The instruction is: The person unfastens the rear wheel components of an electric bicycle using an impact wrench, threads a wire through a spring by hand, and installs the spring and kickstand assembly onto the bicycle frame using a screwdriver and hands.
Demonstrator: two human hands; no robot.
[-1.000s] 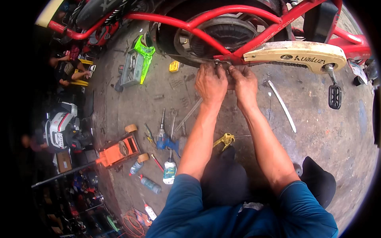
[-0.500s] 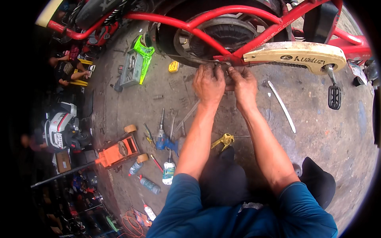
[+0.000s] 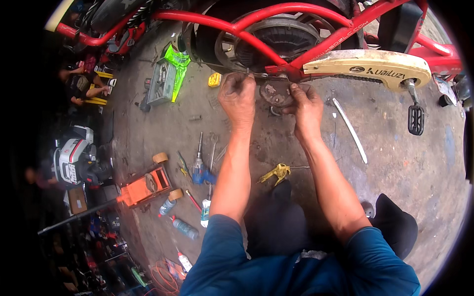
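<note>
My left hand is closed in a pinch just below the red frame of a bike. A small thing shows at its fingertips, too small to make out. My right hand grips a dark, worn metal plate by its right side, with the thumb on top. The plate has rounded ends and hangs under the frame joint, beside the rear wheel. Whether it touches the frame I cannot tell. A cream chain guard runs off to the right, with a black pedal at its end.
On the floor lie a blue power tool, a yellow air gun, a white strip and several bottles. An orange floor jack stands left, a grey tool tray further off. A person sits at far left.
My left hand has moved left and away from my right hand, its fingertips now pinched. The metal plate, mostly hidden by my hands before, now shows in my right hand, which has shifted slightly right.
</note>
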